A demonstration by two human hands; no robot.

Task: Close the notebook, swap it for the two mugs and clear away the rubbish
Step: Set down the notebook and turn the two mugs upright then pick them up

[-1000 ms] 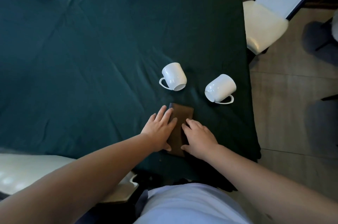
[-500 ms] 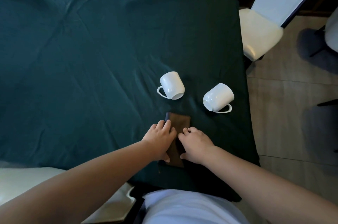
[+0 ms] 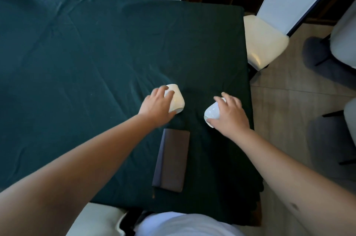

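Head view. Left hand (image 3: 157, 105) lies over the left mug (image 3: 175, 99), fingers curled round its wall and the thumb at its rim. Right hand (image 3: 230, 115) grips the right mug (image 3: 212, 113), fingers spread over its wall. Both white mugs lie on their sides on the green tablecloth (image 3: 77, 62); the interiors cannot be seen. Closed brown notebook (image 3: 171, 159) lies flat at 6 o'clock from the mugs, near the table's front edge, touched by neither hand. White chair (image 3: 264, 41) stands at 2 o'clock.

Dim, soft daylight from the right (glare on chair seat (image 3: 264, 43)), wide-angle bending, motion-blurred hands.
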